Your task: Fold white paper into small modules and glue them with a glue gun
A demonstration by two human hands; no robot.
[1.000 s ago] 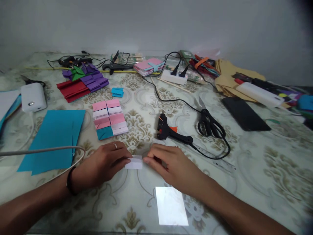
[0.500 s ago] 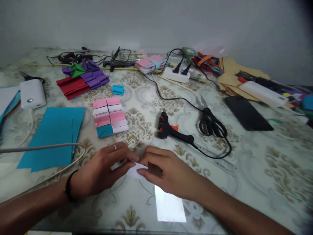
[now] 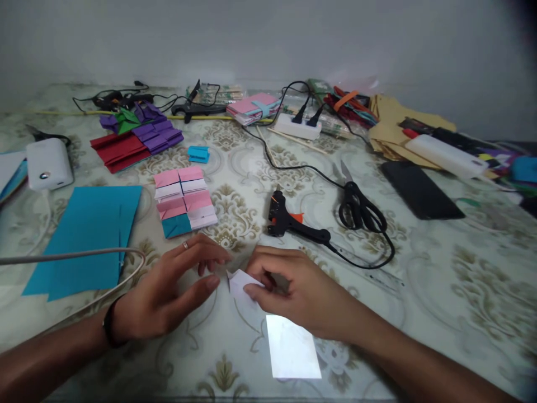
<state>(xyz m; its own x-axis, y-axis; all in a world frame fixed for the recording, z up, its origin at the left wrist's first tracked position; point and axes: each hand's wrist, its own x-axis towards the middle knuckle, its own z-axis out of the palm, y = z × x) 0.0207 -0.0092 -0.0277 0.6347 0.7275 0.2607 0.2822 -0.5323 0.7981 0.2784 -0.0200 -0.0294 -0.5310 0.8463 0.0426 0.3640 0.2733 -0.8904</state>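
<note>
A small folded piece of white paper [image 3: 242, 286] is pinched between the thumb and fingers of my right hand [image 3: 289, 285]. Just left of it, my left hand [image 3: 172, 288] is open, its thumb and fingers apart and off the paper. Below my right hand a flat white paper sheet [image 3: 292, 348] lies on the table. Beyond my left hand sits a block of folded pink, white and blue paper pieces [image 3: 185, 201]. A small folded blue paper piece [image 3: 198, 154] lies behind that block.
A black glue gun [image 3: 289, 218] and black-handled scissors [image 3: 361, 207] lie beyond my right hand. Blue paper sheets [image 3: 88, 240] are at left, crossed by a grey cable [image 3: 75, 254]. Farther back are a white power strip [image 3: 297, 127], a dark phone [image 3: 422, 190] and a white power bank [image 3: 49, 162].
My left hand has let go of the white paper and drawn back left, its fingers spreading. My right hand keeps the paper, now tilted with a fold showing.
</note>
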